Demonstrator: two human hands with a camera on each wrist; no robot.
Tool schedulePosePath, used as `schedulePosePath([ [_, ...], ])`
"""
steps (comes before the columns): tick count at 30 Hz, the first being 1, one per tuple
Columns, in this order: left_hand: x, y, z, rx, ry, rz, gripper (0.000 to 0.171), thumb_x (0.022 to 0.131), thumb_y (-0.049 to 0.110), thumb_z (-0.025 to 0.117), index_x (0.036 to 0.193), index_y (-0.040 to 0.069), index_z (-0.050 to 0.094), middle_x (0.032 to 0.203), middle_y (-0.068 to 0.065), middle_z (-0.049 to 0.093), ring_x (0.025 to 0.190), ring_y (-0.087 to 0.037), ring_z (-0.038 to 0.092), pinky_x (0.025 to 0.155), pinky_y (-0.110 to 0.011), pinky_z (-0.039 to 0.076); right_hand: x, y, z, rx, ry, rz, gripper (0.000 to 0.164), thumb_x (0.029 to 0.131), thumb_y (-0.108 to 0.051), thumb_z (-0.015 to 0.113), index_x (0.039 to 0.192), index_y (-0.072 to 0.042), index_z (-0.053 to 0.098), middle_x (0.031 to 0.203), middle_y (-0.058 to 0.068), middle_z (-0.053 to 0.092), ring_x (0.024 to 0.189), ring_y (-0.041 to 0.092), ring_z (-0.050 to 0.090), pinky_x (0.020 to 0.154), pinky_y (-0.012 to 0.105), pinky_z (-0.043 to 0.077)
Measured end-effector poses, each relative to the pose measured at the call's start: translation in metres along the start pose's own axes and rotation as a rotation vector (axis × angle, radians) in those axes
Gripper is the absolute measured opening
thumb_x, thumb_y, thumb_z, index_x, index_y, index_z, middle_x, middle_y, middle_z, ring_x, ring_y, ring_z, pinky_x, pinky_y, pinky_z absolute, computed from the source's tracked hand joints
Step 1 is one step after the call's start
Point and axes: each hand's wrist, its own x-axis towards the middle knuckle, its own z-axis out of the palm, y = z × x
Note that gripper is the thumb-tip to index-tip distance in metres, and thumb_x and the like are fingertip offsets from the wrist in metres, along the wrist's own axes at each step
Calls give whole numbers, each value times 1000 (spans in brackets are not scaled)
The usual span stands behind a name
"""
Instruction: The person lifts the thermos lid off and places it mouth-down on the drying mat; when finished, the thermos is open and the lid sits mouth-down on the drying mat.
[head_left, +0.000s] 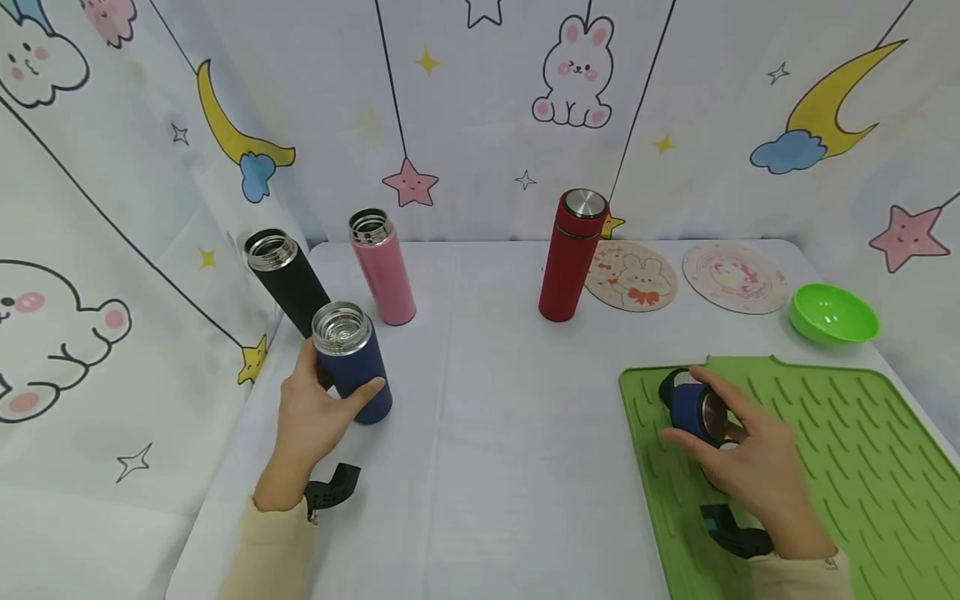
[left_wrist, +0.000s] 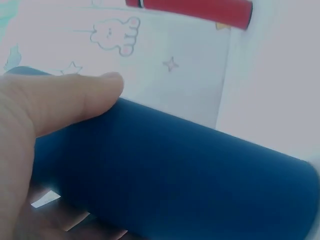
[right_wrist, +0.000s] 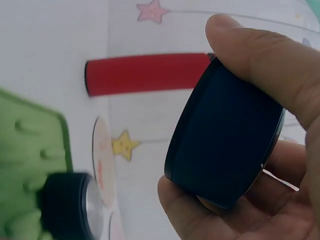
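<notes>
My left hand (head_left: 311, 421) grips the dark blue thermos bottle (head_left: 358, 375), thumb on its near right side. The bottle is lidless and upright, and its steel mouth faces up. In the left wrist view, the blue body (left_wrist: 175, 170) spans the frame. Over the green ribbed mat (head_left: 847, 467), my right hand (head_left: 765, 458) pinches a blue bottle lid (right_wrist: 227, 135) between thumb and fingers, tipped on its side. A black lid (right_wrist: 65, 205) with a silvery top sits on the mat beyond it. Another round piece below the right hand is mostly hidden.
A lidless black bottle (head_left: 292, 287) and a lidless pink bottle (head_left: 386, 279) stand behind the blue one. A capped red bottle (head_left: 567, 267) stands at the back centre. Two round coasters (head_left: 641, 292) and a green bowl (head_left: 832, 321) lie at the back right.
</notes>
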Motion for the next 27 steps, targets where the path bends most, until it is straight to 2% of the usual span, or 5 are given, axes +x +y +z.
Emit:
schedulePosePath([
  [6, 1, -10, -7, -38, 96, -51, 85, 83, 25, 88, 149, 4, 38, 145, -21, 60, 126, -43, 65, 108, -58, 52, -4, 25, -16, -138, 23, 73, 88, 71, -25, 97, 149, -18, 57, 134, 25, 68, 99, -35, 36, 73, -8, 35],
  [10, 5, -14, -14, -38, 151, -53, 87, 82, 20, 89, 152, 6, 38, 147, -19, 59, 126, -43, 65, 108, -58, 52, -9, 42, -28, -245, 31, 157, 91, 73, -31, 96, 152, -16, 54, 137, 28, 65, 111, 6, 69, 66, -4, 31],
  [13, 8, -17, -19, -29, 184, -69, 89, 82, 21, 89, 154, 7, 37, 149, -19, 57, 128, -43, 64, 109, -58, 51, -13, 54, -39, -316, 25, 261, 92, 78, -35, 92, 156, -12, 48, 141, 33, 59, 111, 57, 61, 73, 15, 47],
  [18, 9, -26, -27, -12, 246, -112, 92, 82, 24, 89, 155, 6, 35, 148, -21, 57, 127, -45, 63, 108, -60, 52, -18, 76, -53, -376, 3, 424, 95, 87, -41, 84, 162, -8, 35, 150, 39, 46, 127, 65, 47, 101, 76, 36],
  [27, 12, -40, -32, -12, 394, -134, 86, 81, 26, 89, 151, 10, 42, 141, -12, 64, 112, -22, 65, 83, -8, 44, -31, 112, -59, -452, -74, 426, 99, 88, -45, 82, 159, 3, 33, 142, 45, 46, 123, 66, 46, 96, 75, 38],
])
